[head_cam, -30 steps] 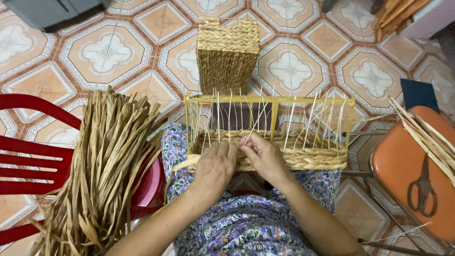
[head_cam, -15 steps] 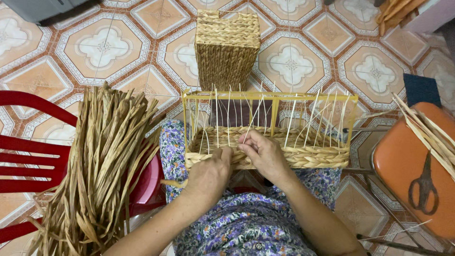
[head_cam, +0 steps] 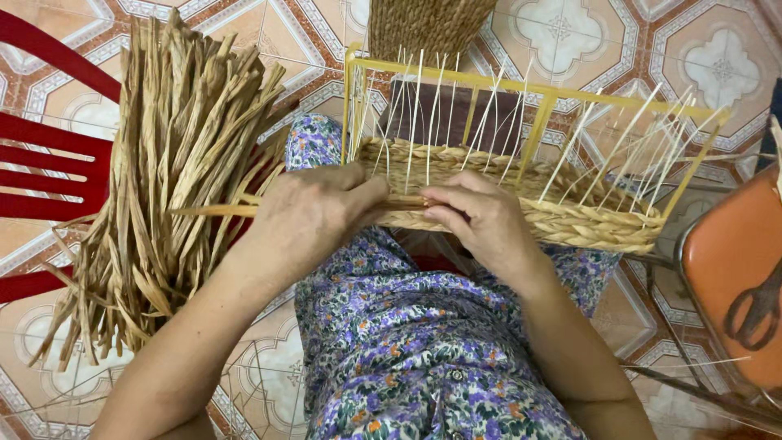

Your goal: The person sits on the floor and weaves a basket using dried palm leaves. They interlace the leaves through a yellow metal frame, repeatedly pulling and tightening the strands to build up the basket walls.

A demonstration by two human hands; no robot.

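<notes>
- A tiled floor (head_cam: 562,33) with cream and terracotta star patterns lies under everything; the person sits with a floral-print lap below the work.
- The half-woven basket (head_cam: 521,204) rests on the knees inside a yellow rectangular frame (head_cam: 529,90), its long axis running left to right, just ahead of both hands.
- Thin pale upright stakes (head_cam: 415,106) rise from the braided straw rim, stiff and smooth against the coarse plaited rows.
- The left hand (head_cam: 314,216) is closed, pinching a flat straw strand (head_cam: 212,210) that runs out sideways to the left.
- The right hand (head_cam: 481,216) presses curled fingers onto the near rim, touching the same strand; both hands are equally near.
- A bundle of dry straw strips (head_cam: 163,171), flat and papery, drapes over a red plastic chair (head_cam: 49,163) at left.
- Scissors (head_cam: 753,305) lie on an orange stool (head_cam: 725,269) at right.
</notes>
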